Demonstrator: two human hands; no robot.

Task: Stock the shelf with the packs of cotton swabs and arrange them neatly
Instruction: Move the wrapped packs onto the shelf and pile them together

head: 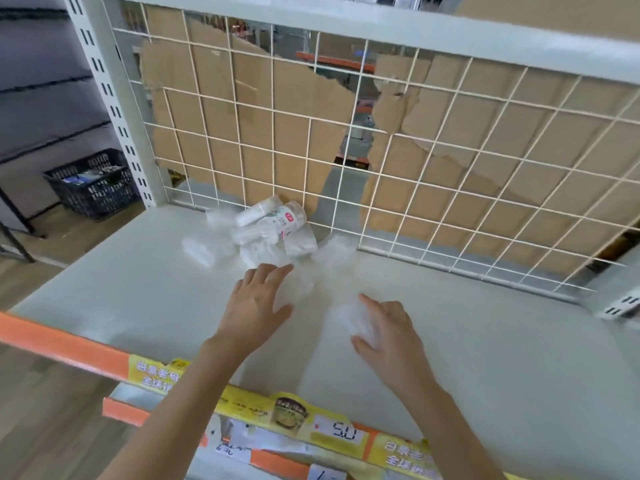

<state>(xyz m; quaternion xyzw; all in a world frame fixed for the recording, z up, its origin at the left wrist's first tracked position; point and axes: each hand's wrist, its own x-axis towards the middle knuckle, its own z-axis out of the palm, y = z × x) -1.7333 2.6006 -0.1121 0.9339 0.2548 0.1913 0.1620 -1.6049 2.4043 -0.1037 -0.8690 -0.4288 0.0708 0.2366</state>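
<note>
Head view is looking down on a pale shelf [138, 306], which is stretching out beneath and around both hands. A white wire grid [391, 140] is standing upright along its back edge, well beyond the fingertips, and torn cardboard [284, 109] is showing behind the wires. A black crate [93, 185] is sitting on the floor, far off to the left of the left hand. An orange and yellow label strip [311, 420] is running along the shelf's front edge, under both forearms.

The left hand [258, 299] is reaching palm down over the shelf with its fingers straight and spread, holding nothing. The right hand [388, 330] is reaching in just to its right. A clear pack [348, 317] is lying between that hand's index finger and thumb, but blur is hiding whether the hand is gripping it or only touching it, so that cannot be told.

The packs [263, 247] of cotton swabs are lying in a loose heap just beyond the left fingertips, against the grid. A round tub [284, 221] is lying on its side on top of them. One blurred pack [299, 289] is lying just right of the left fingers, between the two hands.
</note>
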